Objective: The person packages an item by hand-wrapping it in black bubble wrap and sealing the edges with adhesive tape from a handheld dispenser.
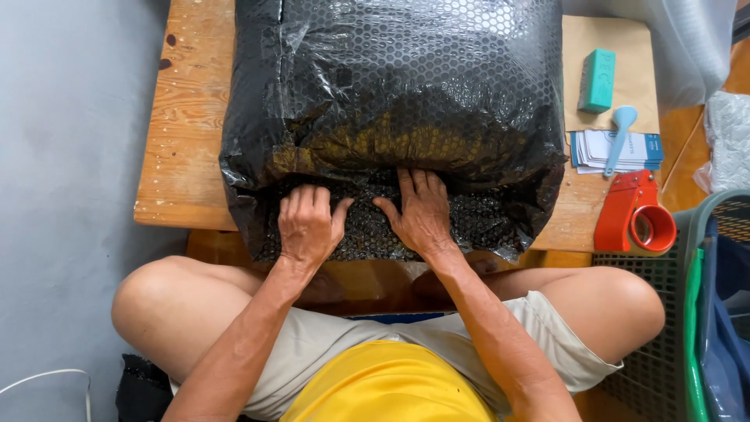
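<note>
Grey floor borders the low wooden table [183,133] at frame left. Filling its centre, a bulky black bubble-wrapped parcel [391,101] lies long axis left-right, its near edge overhanging the table's lower edge. Left hand [308,225] and right hand [422,215] press flat, fingers spread, gripping nothing, on that flap; a red tape dispenser [634,215] crowds the right.

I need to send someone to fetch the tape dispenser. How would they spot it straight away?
Start at the low wooden table bearing the big black bubble-wrapped parcel. Go to the table's right front corner, below the stack of white and blue cards. The red plastic tape dispenser sits there, the only red thing, with a round roll holder.
</note>
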